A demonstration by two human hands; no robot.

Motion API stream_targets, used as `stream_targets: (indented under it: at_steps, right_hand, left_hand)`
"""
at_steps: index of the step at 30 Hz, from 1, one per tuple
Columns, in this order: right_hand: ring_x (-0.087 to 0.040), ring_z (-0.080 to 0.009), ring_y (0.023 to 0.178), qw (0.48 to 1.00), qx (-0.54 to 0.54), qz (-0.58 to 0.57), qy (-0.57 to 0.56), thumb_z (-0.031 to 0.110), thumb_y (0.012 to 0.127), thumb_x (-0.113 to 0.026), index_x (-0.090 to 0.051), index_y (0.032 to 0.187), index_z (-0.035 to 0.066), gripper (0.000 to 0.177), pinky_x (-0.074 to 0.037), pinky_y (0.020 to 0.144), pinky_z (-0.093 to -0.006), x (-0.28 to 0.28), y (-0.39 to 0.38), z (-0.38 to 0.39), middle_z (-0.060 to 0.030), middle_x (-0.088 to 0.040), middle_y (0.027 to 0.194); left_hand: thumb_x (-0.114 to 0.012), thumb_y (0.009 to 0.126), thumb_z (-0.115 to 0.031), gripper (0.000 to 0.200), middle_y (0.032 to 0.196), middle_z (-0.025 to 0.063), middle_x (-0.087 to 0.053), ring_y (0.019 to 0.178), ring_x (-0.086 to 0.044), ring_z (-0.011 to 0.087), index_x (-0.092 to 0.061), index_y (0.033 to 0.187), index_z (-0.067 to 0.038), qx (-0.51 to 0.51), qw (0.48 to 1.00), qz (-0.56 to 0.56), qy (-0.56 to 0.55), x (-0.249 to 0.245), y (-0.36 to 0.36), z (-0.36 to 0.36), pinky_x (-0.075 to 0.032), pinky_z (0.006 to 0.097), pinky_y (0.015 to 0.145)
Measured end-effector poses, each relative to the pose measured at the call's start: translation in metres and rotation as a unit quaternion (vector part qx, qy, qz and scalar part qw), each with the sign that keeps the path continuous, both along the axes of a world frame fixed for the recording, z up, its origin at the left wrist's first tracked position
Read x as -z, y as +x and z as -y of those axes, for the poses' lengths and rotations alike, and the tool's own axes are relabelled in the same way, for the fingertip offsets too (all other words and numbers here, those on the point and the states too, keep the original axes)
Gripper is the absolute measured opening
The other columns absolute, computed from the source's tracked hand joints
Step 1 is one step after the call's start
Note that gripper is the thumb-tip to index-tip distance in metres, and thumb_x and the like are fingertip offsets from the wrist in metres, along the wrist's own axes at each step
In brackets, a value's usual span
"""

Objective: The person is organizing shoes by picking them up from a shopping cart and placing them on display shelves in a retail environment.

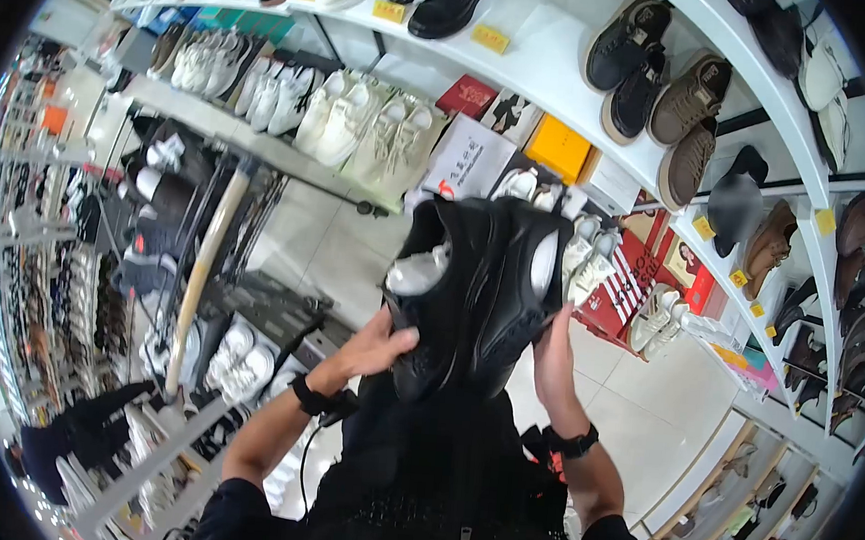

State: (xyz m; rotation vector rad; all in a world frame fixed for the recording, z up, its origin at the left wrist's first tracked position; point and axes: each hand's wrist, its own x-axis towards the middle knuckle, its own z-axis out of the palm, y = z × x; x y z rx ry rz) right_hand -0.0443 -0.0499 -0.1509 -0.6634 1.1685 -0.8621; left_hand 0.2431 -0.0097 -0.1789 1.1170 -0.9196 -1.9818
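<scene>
A pair of black shoes (481, 293) is held up in front of my chest, side by side with their toes toward me. White stuffing (419, 271) shows in the opening of the left shoe, and something white (544, 263) sits in the right one. My left hand (375, 348) grips the outer side of the left shoe near its toe, thumb on top. Along the outer side of the right shoe, my right hand (553, 351) presses, its fingers mostly hidden behind it. Both wrists wear dark bands.
White shelves (538, 52) with shoes and yellow tags curve across the top and right. Shoe boxes (468, 157) and white shoes stand beneath them. To the left is a cart or rack with a pale wooden bar (206, 274). Tiled floor (635, 385) lies below my hands.
</scene>
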Motion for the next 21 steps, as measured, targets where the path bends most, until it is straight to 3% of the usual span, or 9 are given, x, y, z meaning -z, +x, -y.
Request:
stream_targets:
  at_steps: [1,2,4,6,9,13,17,21]
  right_hand:
    - [-0.038,-0.0229,0.143,1.0,0.003,0.002,-0.027,0.05,0.109,-0.018,-0.024,0.156,0.001,0.068,-0.026,0.12,-0.0394,0.006,0.01,0.002,-0.0112,-0.036,0.158]
    - [-0.038,-0.0213,0.142,0.998,-0.011,-0.043,-0.032,0.045,0.11,-0.032,-0.025,0.155,0.001,0.064,-0.028,0.119,-0.0381,0.038,0.005,-0.003,-0.0112,-0.038,0.155]
    - [-0.047,-0.0237,0.132,0.991,-0.068,-0.109,-0.024,0.03,0.099,-0.064,-0.042,0.142,-0.005,0.059,-0.033,0.115,-0.0367,0.037,0.022,0.01,-0.0128,-0.049,0.143]
    - [-0.05,-0.0249,0.129,0.989,-0.041,-0.123,-0.07,0.018,0.083,-0.081,-0.045,0.138,-0.005,0.07,-0.036,0.112,-0.0392,0.044,0.042,0.038,-0.0136,-0.054,0.136]
    - [-0.056,-0.0233,0.121,0.99,0.03,-0.131,-0.036,0.013,0.082,-0.082,-0.047,0.136,-0.004,0.067,-0.042,0.107,-0.037,0.066,0.057,0.069,-0.0137,-0.058,0.131]
    - [-0.058,-0.0215,0.118,0.977,0.159,-0.143,-0.016,0.004,0.083,-0.078,-0.043,0.139,-0.002,0.067,-0.045,0.104,-0.0358,0.093,0.061,0.106,-0.0122,-0.058,0.13]
    - [-0.058,-0.0196,0.117,0.966,0.218,-0.136,-0.032,0.003,0.082,-0.08,-0.041,0.139,-0.002,0.07,-0.046,0.103,-0.0347,0.121,0.054,0.134,-0.0117,-0.058,0.13]
    - [-0.06,-0.019,0.115,0.964,0.219,-0.116,-0.097,0.003,0.082,-0.08,-0.044,0.137,-0.003,0.066,-0.047,0.102,-0.0333,0.142,0.053,0.162,-0.0125,-0.06,0.128]
  left_hand:
    - [-0.063,0.097,-0.037,0.08,0.151,0.0127,-0.041,0.14,-0.037,0.0228,-0.024,0.154,0.003,0.007,1.0,0.002,0.003,0.006,0.004,0.01,-0.028,0.0386,0.118]
    - [-0.064,0.097,-0.035,0.081,0.153,0.0126,-0.039,0.142,-0.035,0.023,-0.022,0.155,0.002,0.015,1.0,0.005,0.006,0.014,0.008,0.024,-0.026,0.0388,0.119]
    - [-0.064,0.097,-0.033,0.084,0.155,0.0121,-0.035,0.143,-0.031,0.023,-0.017,0.157,0.001,0.007,1.0,0.028,0.011,0.024,0.015,0.051,-0.023,0.0384,0.12]
    - [-0.07,0.094,-0.032,0.094,0.155,0.0123,-0.034,0.141,-0.036,0.0233,-0.011,0.159,-0.002,-0.013,0.998,-0.04,0.04,0.037,0.018,0.085,-0.027,0.0383,0.118]
    - [-0.08,0.086,-0.03,0.106,0.15,0.0164,-0.041,0.133,-0.045,0.023,-0.008,0.16,-0.006,-0.019,0.995,0.038,-0.087,0.065,0.013,0.134,-0.036,0.0371,0.113]
    - [-0.086,0.08,-0.025,0.095,0.137,0.0173,-0.054,0.129,-0.051,0.023,-0.026,0.148,0.004,-0.004,0.998,0.039,-0.046,0.093,-0.01,0.184,-0.041,0.0378,0.11]
    - [-0.089,0.075,-0.019,0.101,0.139,0.0177,-0.051,0.128,-0.051,0.023,-0.025,0.149,0.005,0.051,0.994,-0.001,-0.096,0.11,-0.032,0.223,-0.042,0.0369,0.109]
    - [-0.089,0.075,-0.016,0.101,0.141,0.0173,-0.049,0.129,-0.05,0.0232,-0.024,0.15,0.004,0.062,0.988,0.032,-0.14,0.122,-0.034,0.255,-0.041,0.037,0.11]
